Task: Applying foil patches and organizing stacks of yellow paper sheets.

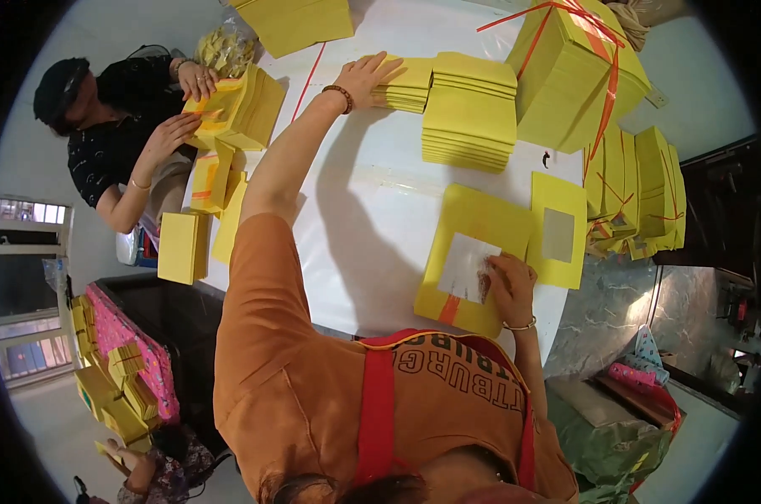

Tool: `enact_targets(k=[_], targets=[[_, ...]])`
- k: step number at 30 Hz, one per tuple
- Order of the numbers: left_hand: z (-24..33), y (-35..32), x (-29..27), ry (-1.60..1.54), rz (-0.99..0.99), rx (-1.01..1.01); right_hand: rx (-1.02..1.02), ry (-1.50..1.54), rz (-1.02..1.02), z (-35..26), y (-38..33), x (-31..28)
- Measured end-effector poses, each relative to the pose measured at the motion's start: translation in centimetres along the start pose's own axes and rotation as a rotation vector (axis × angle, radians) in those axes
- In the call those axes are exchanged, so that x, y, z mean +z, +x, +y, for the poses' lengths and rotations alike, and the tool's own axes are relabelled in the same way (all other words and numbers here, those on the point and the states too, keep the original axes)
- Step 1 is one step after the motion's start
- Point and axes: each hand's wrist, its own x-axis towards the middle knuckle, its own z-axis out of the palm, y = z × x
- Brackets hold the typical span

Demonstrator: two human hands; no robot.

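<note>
My left hand reaches far forward and lies flat, fingers stretched, on the left end of a low stack of folded yellow paper pieces. Beside that stands a taller stack of the same yellow pieces. Near me on the right is a flat yellow pile with an orange strip, and a shiny pale film sheet on top. My right hand is at the film's right edge, its fingers bent together on it. To its right lies a yellow piece with a grey rectangle.
Tall yellow bundles tied with red strapping stand at the far right of the white table. At left, a co-worker has both hands on another yellow stack. Another person is at lower left, near yellow piles.
</note>
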Motion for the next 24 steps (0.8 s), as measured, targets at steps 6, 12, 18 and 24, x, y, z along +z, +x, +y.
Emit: enact_targets(k=[6, 12, 18, 24], targets=[[12.7, -7.6, -3.8, -0.501, 0.255, 0.093, -0.113, -0.081, 0.028, -1.1, -1.0, -1.1], [25.4, -19.1, -5.1, -0.652, -0.043, 0.566, -0.164, -0.104, -0.097, -0.7, -2.9, 0.5], [26.9, -21.4, -3.4, -0.576, -0.040, 0.494, -0.160, 0.064, -0.039, 0.8, -3.8, 1.7], [26.2, -21.6, -3.6, -0.629, -0.045, 0.432, -0.083, 0.333, -0.092, 2.7, -3.0, 1.6]])
